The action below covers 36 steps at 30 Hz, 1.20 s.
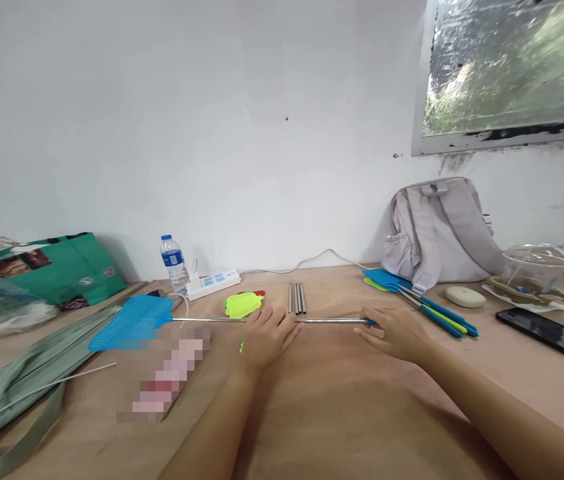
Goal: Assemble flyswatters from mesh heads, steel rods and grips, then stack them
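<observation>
One green bag [87,273] leans against the wall [262,147] at the far left, with a clear plastic bag [7,313] in front of it and a sage-green cloth bag [37,377] running toward the near edge of the desk [312,420]. Next comes the broad head of a blue fly swatter [135,320], its slim metal rod stretching rightward across the desk; just below the head lies a pinkish item [172,380], blurred out. Behind the rod are a water bottle [175,260], a white power strip [217,282] and a yellow-green swatter head [243,305] overlapping a red one. The left hand [269,337] rests palm down over the middle of the rod, fingers a little spread; whether they grip it cannot be told. Four metal tubes [297,299] lie side by side just beyond, between the hands. The right hand [395,331] has its fingers curled closed around the swatter's blue handle end, most of which it hides. Farther right, several spare swatters [439,321] lie bundled before a pale backpack [442,220], then a whitish oval object [465,297], a plastic cup [537,267] and a black phone [552,337], below a window [512,73].
</observation>
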{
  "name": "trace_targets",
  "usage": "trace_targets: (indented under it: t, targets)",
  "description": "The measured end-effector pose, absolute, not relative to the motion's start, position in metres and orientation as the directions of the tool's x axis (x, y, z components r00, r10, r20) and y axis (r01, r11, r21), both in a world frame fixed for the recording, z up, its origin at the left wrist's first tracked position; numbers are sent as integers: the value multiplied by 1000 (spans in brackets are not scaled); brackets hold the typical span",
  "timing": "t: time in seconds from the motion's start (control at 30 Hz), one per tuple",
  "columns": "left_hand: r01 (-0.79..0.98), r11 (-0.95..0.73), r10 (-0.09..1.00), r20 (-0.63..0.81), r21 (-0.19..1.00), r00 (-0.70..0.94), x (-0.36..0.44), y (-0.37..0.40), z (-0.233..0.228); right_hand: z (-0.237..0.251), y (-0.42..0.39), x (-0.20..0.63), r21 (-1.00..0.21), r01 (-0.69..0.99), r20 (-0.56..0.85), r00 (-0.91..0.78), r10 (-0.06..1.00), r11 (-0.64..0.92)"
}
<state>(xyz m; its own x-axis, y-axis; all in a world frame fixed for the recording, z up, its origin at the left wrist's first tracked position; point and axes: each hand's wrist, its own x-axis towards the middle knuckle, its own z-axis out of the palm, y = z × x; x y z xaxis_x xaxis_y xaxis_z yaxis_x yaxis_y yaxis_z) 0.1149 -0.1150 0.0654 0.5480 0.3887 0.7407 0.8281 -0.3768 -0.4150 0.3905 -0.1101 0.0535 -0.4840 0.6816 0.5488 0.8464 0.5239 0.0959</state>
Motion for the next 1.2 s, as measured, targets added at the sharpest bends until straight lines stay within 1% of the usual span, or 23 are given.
trace_targets:
  t: [0.1,0.33,0.47,0.6,0.7,0.87,1.0,1.2]
  targets:
    - [787,-387,375,698,-481,611,107,-108,66,53,-105,387,148,866,554,-473,685,479]
    - [758,-382,351,676,-529,649,100,-102,68,56,-95,392,215,851,594,-504,627,480]
    - [748,-338,360,656,-571,664,93,-99,68,55,-91,400,273,857,601,-506,619,436]
    - [733,-254,343,650,-631,678,79,-97,71,55,-87,417,333,859,624,-510,592,389]
    - [761,-217,338,684,-612,647,63,-98,73,54,-84,440,337,877,667,-480,570,344]
    - [794,-277,343,716,-542,608,49,-98,74,52,-79,471,347,881,677,-473,564,322]
    - [779,-287,347,698,-558,627,49,-97,76,51,-77,482,384,877,686,-480,548,287]
    - [784,-327,373,691,-527,620,46,-98,77,51,-78,496,437,859,696,-510,506,265]
